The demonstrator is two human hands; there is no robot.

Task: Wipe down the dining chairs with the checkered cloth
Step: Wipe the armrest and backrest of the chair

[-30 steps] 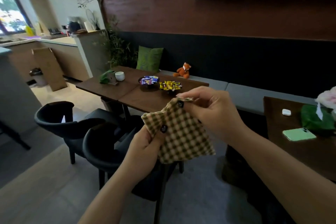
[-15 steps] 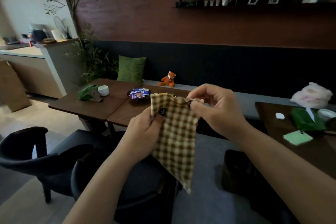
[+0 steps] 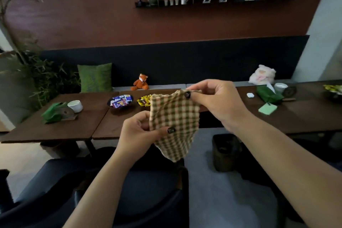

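A green, cream and red checkered cloth (image 3: 174,122) hangs in the air between my hands, in front of the tables. My left hand (image 3: 137,134) pinches its lower left edge. My right hand (image 3: 217,100) pinches its top right corner. A dark blue dining chair (image 3: 144,201) stands directly below my forearms, its seat facing up and its curved back toward me. A second dark chair (image 3: 4,187) shows only partly at the far left edge.
Two brown tables (image 3: 61,127) hold a green napkin holder (image 3: 53,114), a white cup (image 3: 75,106) and two candy bowls (image 3: 120,101). A third table (image 3: 305,114) on the right carries a green phone (image 3: 267,109). A dark waste bin (image 3: 226,152) stands on the floor between them.
My view has swung right and come closer to the tables. My left hand dropped to the cloth's lower edge while the right kept the top corner, and the near chair now lies under my arms.
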